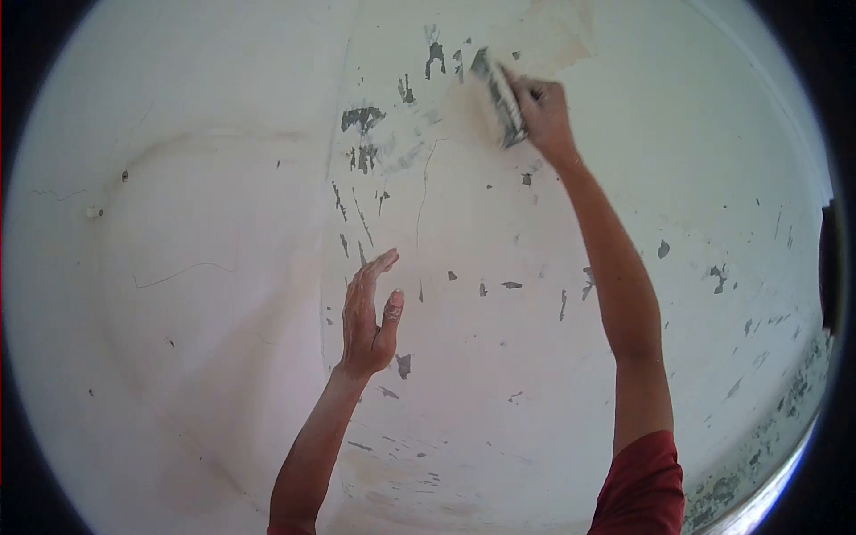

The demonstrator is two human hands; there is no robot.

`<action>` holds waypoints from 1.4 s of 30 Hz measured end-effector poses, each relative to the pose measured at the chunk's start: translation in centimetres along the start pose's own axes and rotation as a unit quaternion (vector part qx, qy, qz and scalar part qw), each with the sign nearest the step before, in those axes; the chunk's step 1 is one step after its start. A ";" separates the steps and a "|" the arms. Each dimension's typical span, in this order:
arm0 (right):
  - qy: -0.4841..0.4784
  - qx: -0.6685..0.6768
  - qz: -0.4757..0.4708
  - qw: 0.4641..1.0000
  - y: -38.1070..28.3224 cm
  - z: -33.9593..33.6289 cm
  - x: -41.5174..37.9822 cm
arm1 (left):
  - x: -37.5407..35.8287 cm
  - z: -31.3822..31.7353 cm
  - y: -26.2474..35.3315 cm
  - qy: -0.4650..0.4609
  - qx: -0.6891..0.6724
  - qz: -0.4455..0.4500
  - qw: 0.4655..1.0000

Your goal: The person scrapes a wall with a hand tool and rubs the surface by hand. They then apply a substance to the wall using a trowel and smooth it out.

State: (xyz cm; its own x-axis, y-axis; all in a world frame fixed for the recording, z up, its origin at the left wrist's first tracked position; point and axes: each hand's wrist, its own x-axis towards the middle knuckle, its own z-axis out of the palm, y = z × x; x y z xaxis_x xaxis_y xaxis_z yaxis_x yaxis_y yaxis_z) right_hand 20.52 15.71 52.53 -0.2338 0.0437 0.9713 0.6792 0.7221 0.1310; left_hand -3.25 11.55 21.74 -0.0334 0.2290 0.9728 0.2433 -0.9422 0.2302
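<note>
My right hand (544,111) is raised high on the wall, its fingers closed round the back of a wide flat-bladed scraper (504,98). The scraper is blurred by motion and lies tilted against the pale wall (499,214). Lower and to the left, my left hand (370,316) is held up by the wall, thumb apart from the fingers and nothing in it. White dust coats its fingertips. Dark grey chipped patches (361,119) lie left of the scraper, with whitish smears just below them.
A vertical corner line (330,178) divides this surface from a whiter wall (196,330) with thin cracks at left. A beige stain (553,36) is above the scraper. Heavily flaked paint (758,455) runs along the lower right edge. At far right is a dark object (829,267).
</note>
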 end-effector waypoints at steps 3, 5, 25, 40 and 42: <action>0.085 -0.136 -0.042 0.986 1.9 -3.3 5.2 | -0.5 0.1 0.1 -0.003 -0.010 -0.010 1.000; 0.104 -0.216 -0.044 0.970 2.1 -5.4 8.4 | -0.6 0.1 0.3 -0.003 -0.013 -0.028 1.000; -0.062 -0.407 -0.240 0.879 4.0 -3.1 9.2 | -3.1 4.9 -2.2 0.025 -0.058 -0.049 0.997; 0.056 -0.381 -0.172 0.907 4.2 -11.4 20.8 | -3.2 5.8 -0.5 0.045 -0.092 -0.022 0.995; -0.003 -0.351 -0.151 0.924 3.3 -10.3 20.3 | -3.5 5.9 -0.7 0.049 -0.092 -0.022 0.994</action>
State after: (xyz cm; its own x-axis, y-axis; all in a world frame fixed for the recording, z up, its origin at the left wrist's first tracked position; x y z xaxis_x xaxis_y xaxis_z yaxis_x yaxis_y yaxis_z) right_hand 25.20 11.81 74.68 -0.4882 -0.0817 0.8689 0.8663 0.0755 0.4938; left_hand 2.45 12.82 18.07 -0.1363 0.2554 0.9572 0.0576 -0.9625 0.2650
